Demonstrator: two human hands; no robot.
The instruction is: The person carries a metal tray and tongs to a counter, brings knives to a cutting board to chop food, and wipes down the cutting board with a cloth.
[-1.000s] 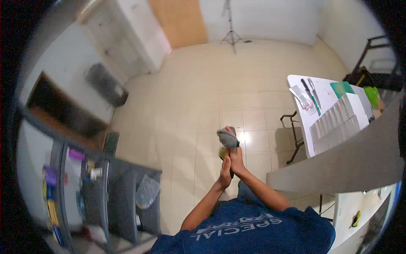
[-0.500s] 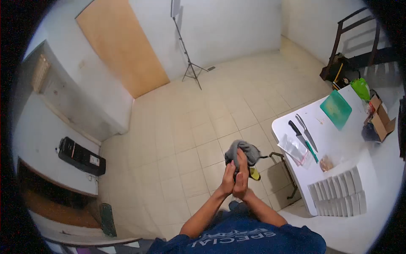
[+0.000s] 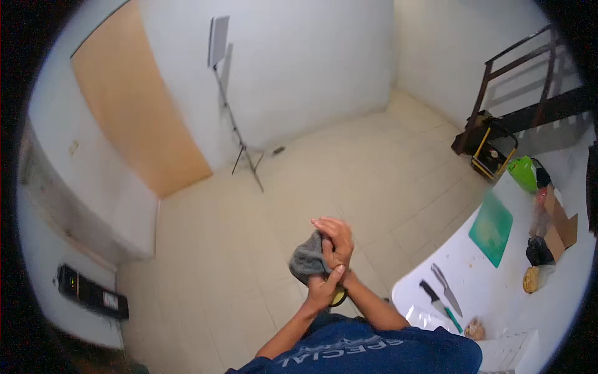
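Nearest, the left hand (image 3: 324, 290) seems to grasp the grey cloth (image 3: 305, 258), its fingers mostly hidden, its thumb near the other wrist. Just beyond, the right hand (image 3: 338, 243) is unclenched, with fingers extended. The cloth lies at the left side of the right hand, apparently touching it. The step looks like wiping this hand; such a move calls for firm hold of the cloth. Farther, at the right, is the white table (image 3: 458, 258).
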